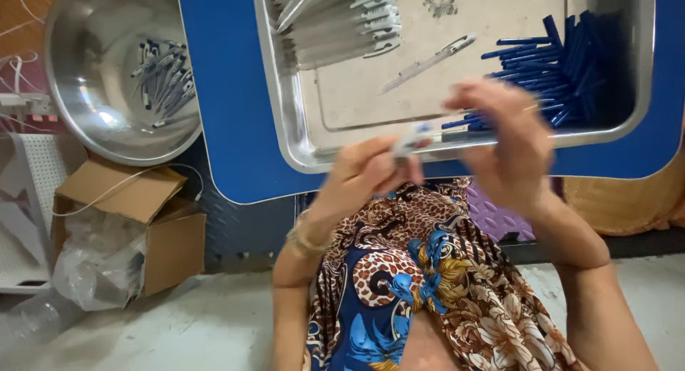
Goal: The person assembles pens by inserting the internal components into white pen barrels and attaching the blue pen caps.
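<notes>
My left hand (367, 173) and my right hand (508, 141) meet in front of the near rim of a steel tray (307, 139). Both are blurred by motion. Between them is a small white piece with a blue end (412, 137); my left fingers pinch it, and my right fingers reach toward it. The tray holds a heap of white plastic parts (342, 18) at its far left, a heap of dark blue sticks (564, 64) at the right and one lone white part (428, 61) in the middle.
The tray rests on a blue table (225, 93). A steel bowl (93, 93) with several assembled white pieces stands at the left. Below it an open cardboard box (153, 225) holds clear plastic bags. My lap with patterned cloth (421, 285) lies under the hands.
</notes>
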